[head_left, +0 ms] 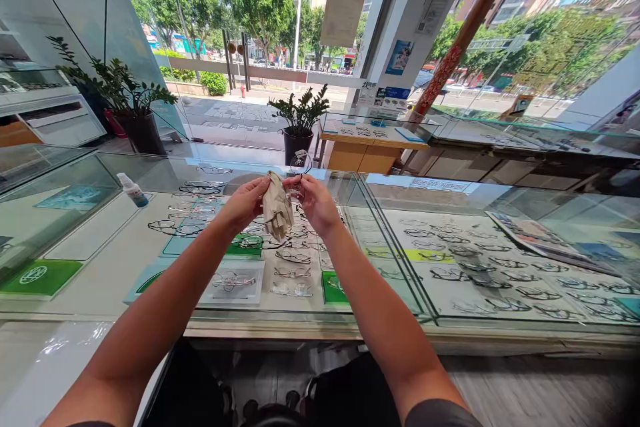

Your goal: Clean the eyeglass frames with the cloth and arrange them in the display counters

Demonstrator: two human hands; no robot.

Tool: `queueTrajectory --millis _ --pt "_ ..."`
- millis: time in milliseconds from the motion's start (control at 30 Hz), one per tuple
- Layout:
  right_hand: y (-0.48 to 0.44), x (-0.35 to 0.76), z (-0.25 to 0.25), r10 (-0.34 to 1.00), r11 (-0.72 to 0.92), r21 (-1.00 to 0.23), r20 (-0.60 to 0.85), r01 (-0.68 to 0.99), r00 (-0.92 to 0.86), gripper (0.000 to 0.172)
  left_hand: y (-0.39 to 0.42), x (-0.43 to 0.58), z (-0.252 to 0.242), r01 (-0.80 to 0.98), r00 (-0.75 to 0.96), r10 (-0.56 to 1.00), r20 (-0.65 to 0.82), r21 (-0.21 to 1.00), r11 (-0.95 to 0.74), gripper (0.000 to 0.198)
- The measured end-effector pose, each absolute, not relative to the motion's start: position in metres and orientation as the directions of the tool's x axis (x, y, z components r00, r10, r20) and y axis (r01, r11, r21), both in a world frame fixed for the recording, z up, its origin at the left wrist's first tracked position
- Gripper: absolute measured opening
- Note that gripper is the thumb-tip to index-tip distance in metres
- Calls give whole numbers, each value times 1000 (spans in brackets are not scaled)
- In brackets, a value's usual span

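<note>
Both hands are raised above a glass display counter (pixel 150 173). My left hand (pixel 246 202) pinches the top of a crumpled beige cloth (pixel 278 211), which hangs down between the hands. My right hand (pixel 314 201) grips a pair of thin-framed glasses (pixel 299 170); one lens stands up above the fingers and the other sits against the cloth. Under the glass lie several rows of spectacle frames (pixel 293 272).
A small spray bottle (pixel 133 189) stands on the counter to the left. A second display case with several frames (pixel 475 260) adjoins on the right, with leaflets (pixel 535 235) on it. Potted plants (pixel 299 121) (pixel 127 103) stand by the shop window behind.
</note>
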State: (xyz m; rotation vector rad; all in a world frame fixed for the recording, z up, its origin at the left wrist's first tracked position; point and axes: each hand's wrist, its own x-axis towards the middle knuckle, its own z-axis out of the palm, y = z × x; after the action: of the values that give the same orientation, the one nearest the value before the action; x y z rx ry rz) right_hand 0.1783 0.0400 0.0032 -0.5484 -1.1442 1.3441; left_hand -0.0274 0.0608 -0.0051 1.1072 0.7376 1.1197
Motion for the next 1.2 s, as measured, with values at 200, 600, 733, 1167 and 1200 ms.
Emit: queueTrajectory --millis 200,600,733,1167,1200 --pt "43 178 -1 934 220 -857 323 -467 -154 17 58 -24 -4 -346 413 909 55 933 100 61" --pt "42 175 -3 944 134 -859 263 -494 -202 17 51 -23 4 -342 468 878 104 937 72 63" --pt "40 172 -5 949 73 -853 219 -516 -227 21 48 -20 5 -354 480 868 125 933 61 65" --pt "37 166 -5 953 32 -833 192 -553 -234 32 44 -13 0 -249 456 884 100 968 19 61" --pt "37 166 -5 949 30 -835 196 -549 -245 33 43 -13 -1 -231 456 885 91 973 19 61"
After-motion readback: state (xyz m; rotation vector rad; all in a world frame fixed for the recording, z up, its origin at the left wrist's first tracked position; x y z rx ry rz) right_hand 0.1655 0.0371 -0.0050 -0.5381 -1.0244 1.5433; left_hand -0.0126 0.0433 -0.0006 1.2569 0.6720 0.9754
